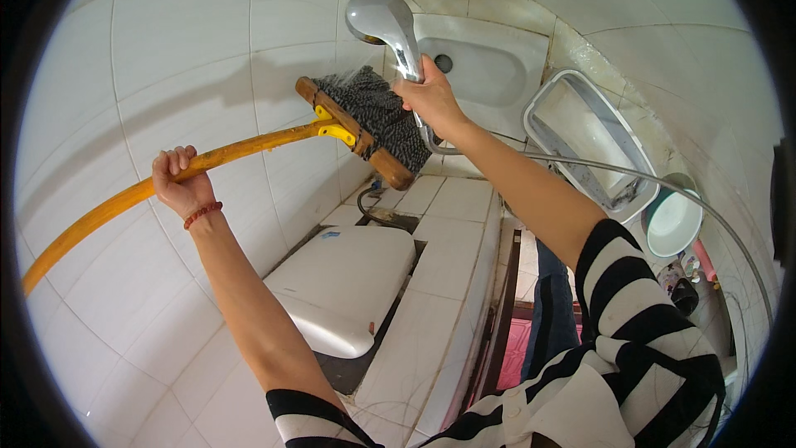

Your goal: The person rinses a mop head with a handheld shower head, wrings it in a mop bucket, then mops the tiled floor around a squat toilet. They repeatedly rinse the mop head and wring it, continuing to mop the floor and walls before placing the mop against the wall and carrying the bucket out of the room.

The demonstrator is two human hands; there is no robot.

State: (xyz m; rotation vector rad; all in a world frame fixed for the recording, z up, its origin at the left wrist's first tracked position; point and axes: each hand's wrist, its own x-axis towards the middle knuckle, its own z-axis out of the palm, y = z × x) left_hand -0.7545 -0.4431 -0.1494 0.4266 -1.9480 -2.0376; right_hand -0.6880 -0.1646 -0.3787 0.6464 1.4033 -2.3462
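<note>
My left hand (180, 182) grips the orange wooden handle (249, 148) of a mop, well down from its head. A yellow bracket (336, 129) joins the handle to a brown wooden crossbar (392, 169), from which dark grey fabric strands (373, 106) hang. In my right hand (430, 96) is a chrome shower head (385, 18), held by its grip. Water sprays from its face down onto the mop strands. A metal shower hose (591, 163) runs from the grip off to the right. The right hand partly covers the strands.
A white squat toilet basin (491, 68) lies beyond the mop. At right stand a grey-white plastic tub (578, 130) and a round basin (675, 224). Below the mop, a white lidded toilet tank (348, 280) sits in a tiled ledge (423, 298). White tiled wall (180, 50) rises at left.
</note>
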